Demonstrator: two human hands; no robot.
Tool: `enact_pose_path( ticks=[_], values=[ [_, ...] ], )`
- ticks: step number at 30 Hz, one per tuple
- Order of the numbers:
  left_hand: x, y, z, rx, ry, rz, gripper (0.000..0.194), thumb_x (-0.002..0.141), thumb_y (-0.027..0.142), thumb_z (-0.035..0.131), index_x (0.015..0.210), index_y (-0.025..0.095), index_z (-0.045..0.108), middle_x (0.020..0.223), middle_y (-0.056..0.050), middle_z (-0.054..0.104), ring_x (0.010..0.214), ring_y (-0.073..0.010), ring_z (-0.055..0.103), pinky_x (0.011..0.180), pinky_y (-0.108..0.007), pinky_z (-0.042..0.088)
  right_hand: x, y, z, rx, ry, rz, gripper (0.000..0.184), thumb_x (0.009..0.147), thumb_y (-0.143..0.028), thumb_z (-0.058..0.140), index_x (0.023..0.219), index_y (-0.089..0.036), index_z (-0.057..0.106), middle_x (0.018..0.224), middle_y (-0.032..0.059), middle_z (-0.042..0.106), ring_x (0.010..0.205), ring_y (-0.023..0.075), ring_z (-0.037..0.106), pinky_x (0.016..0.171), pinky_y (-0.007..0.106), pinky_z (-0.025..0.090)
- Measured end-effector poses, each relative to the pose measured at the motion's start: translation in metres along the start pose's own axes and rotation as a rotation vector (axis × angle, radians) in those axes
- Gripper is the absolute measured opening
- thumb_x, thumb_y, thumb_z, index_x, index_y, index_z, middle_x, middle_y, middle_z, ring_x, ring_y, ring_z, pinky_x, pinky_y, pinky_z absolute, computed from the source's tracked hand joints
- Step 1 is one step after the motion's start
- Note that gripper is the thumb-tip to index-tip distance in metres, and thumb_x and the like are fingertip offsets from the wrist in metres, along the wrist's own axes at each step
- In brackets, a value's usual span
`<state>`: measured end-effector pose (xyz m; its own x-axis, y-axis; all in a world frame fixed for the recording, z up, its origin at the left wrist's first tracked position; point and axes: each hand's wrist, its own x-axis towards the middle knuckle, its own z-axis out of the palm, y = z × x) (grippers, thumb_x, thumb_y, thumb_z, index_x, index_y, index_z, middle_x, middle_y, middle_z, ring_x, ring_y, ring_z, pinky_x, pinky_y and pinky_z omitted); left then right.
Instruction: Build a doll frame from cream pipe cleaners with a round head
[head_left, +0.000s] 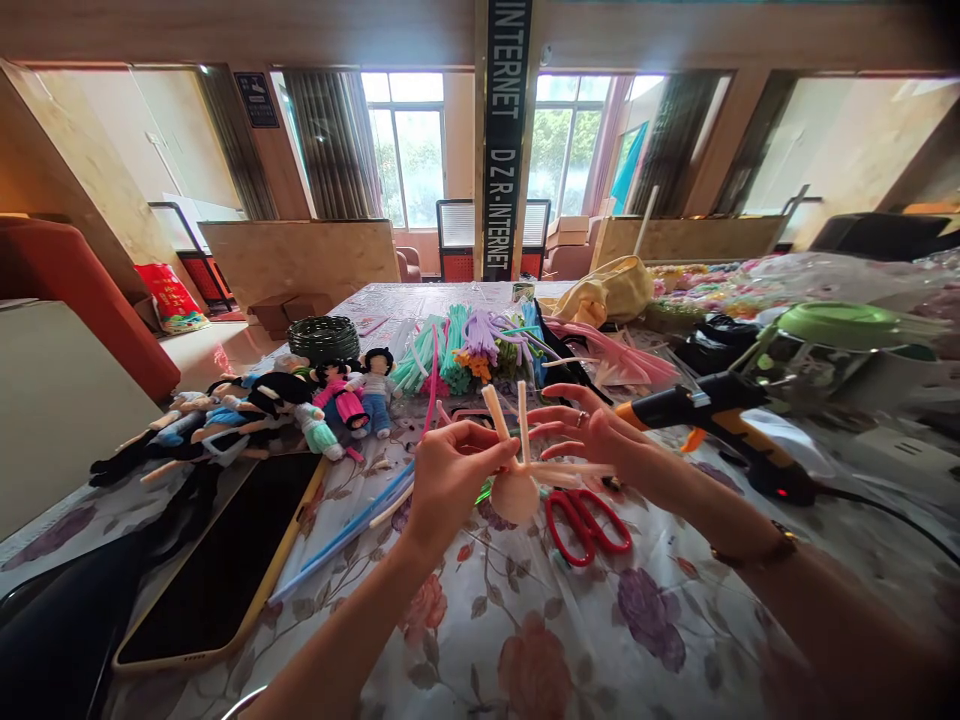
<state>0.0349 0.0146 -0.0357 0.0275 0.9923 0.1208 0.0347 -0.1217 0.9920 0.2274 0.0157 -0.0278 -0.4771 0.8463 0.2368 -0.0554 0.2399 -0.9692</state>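
Note:
My left hand (450,480) is closed in a pinch on a beige pipe-cleaner figure (517,470) with a round head hanging down and thin limbs sticking up and sideways. My right hand (592,425) holds the figure's limbs from the right, with some fingers spread and a ring on one. Both hands hover just above the flowered tablecloth (525,640). Red-handled scissors (585,525) lie on the cloth right under the figure.
A black and orange glue gun (720,415) stands at the right with its cord. Several small yarn dolls (300,400) lie at the left beside a phone (225,560). Coloured pipe cleaners (465,350), a wire coil (324,338) and a green-lidded jar (825,340) lie behind.

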Motion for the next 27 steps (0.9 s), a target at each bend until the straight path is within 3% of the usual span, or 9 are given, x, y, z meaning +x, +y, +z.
enact_pose_path(
  ticks=[3, 7, 19, 27],
  values=[
    [0.000, -0.003, -0.001, 0.048, 0.042, 0.002, 0.024, 0.062, 0.034, 0.073, 0.069, 0.012, 0.067, 0.067, -0.009, 0.071, 0.064, -0.0200, 0.066, 0.063, -0.030, 0.053, -0.001, 0.005, -0.006, -0.029, -0.042, 0.147, 0.067, 0.072, -0.052, 0.066, 0.123, -0.027, 0.031, 0.124, 0.0104, 0.053, 0.108, 0.0213, 0.057, 0.085, 0.036, 0.049],
    [0.002, -0.006, -0.001, 0.087, 0.083, 0.022, 0.024, 0.064, 0.036, 0.071, 0.070, 0.013, 0.065, 0.071, -0.009, 0.071, 0.069, -0.0224, 0.068, 0.067, -0.031, 0.053, 0.000, 0.011, -0.005, -0.032, -0.013, 0.258, 0.073, 0.065, -0.033, 0.077, 0.120, -0.025, 0.031, 0.103, 0.0049, 0.060, 0.089, 0.0171, 0.064, 0.074, 0.030, 0.051],
    [-0.003, -0.003, 0.003, 0.286, 0.075, 0.051, 0.014, 0.063, 0.025, 0.070, 0.072, 0.015, 0.068, 0.071, -0.005, 0.072, 0.070, -0.0198, 0.068, 0.061, -0.024, 0.049, 0.002, 0.010, 0.012, -0.204, 0.154, 0.104, 0.059, 0.070, -0.029, 0.071, 0.116, -0.022, 0.035, 0.082, 0.0002, 0.063, 0.070, 0.0135, 0.061, 0.064, 0.026, 0.048],
    [-0.003, -0.009, 0.008, 0.322, 0.121, 0.034, 0.020, 0.063, 0.025, 0.068, 0.082, 0.017, 0.073, 0.073, -0.006, 0.074, 0.073, -0.0241, 0.070, 0.064, -0.028, 0.053, 0.001, 0.014, 0.019, -0.328, 0.210, 0.017, 0.053, 0.074, -0.032, 0.068, 0.115, -0.022, 0.036, 0.076, -0.0017, 0.063, 0.064, 0.0139, 0.060, 0.058, 0.024, 0.045]
  ],
)
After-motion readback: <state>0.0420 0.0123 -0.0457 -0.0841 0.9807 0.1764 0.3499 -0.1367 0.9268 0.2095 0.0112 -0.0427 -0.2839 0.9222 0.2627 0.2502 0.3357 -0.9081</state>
